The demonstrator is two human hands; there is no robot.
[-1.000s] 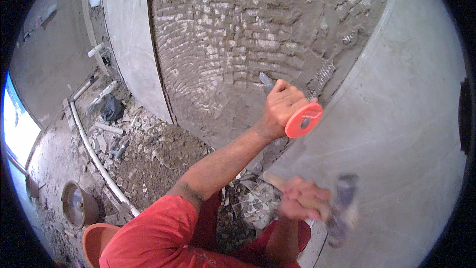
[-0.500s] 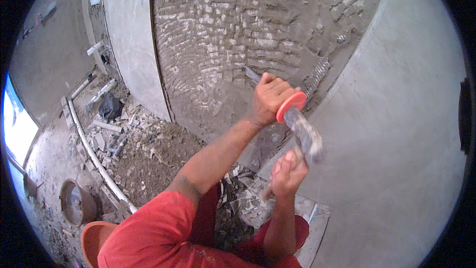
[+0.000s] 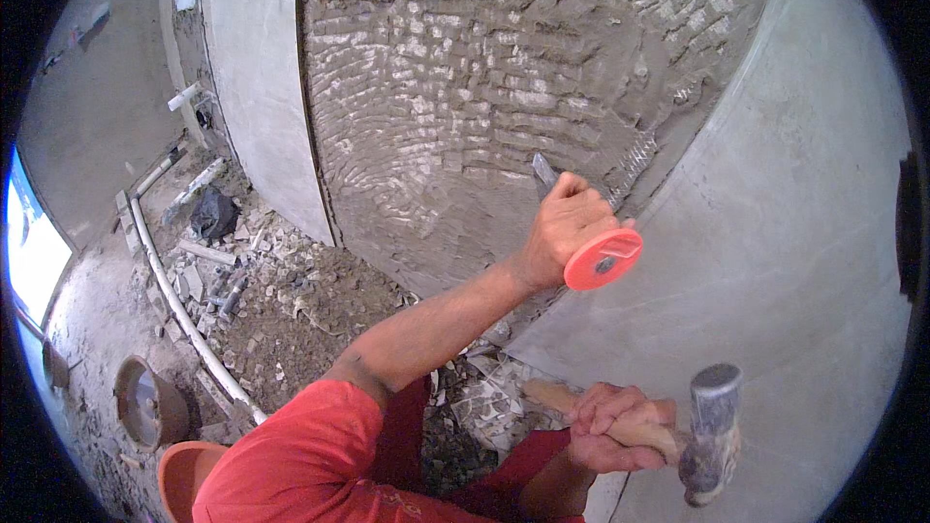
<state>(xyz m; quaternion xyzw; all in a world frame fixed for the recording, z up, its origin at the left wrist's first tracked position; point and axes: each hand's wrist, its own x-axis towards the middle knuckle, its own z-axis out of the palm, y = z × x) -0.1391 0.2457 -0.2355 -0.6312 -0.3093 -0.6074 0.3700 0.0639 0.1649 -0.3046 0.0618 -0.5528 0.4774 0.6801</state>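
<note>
My left hand (image 3: 570, 232) is wrapped round a chisel (image 3: 544, 170). Its flat steel tip rests at the scored grey wall surface (image 3: 465, 87), and its round orange hand guard (image 3: 603, 260) faces me, with the shank end in the middle. Lower right, my right hand (image 3: 620, 426) grips the wooden handle of a hammer (image 3: 715, 431). The hammer's heavy metal head is apart from the chisel, down and to its right, in front of the smooth grey panel. Rows of chipped notches cover the wall around the chisel.
A smooth grey panel (image 3: 775, 261) spans the right side; another pale panel (image 3: 262, 68) stands left. Rubble and tile shards (image 3: 281, 300) lie on the floor below. A long white pipe (image 3: 184, 300), a bucket (image 3: 150, 405) and an orange rounded object (image 3: 189, 479) are at left.
The hammer has swung away from the chisel's end, down and to the right with my right hand. My left hand and the chisel have shifted right and slightly down in the picture.
</note>
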